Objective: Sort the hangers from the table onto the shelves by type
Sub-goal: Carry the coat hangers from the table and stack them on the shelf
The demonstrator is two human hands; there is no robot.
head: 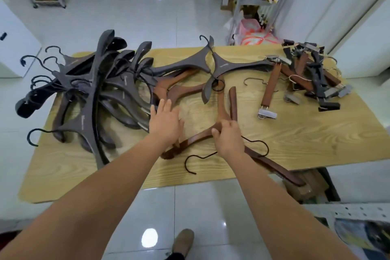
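So the right hand (229,135) is curled round the necks of what looks like two red-brown wooden coat hangers (196,139) at the near edge of the pale wood-grain counter (295,137). Its fingers (230,124) wrap over the top, and the black hooks trail back toward the person. The arms fan out from that grip: one low to the left, a long one past the counter's near edge on the right, others pointing away.

The left hand (166,122) is flat just left of that grip, its fingers (166,105) straight and slightly spread, holding nothing.

What the next grab turns on, I reckon: another pair of red-brown wooden hangers (166,88) lies right past the left fingertips, arms running away to the right — so the left hand is the closer one.

Further left sits the heap of dark grey-brown hangers (92,99). Far right of the right hand is the tangle of clip hangers (312,74).
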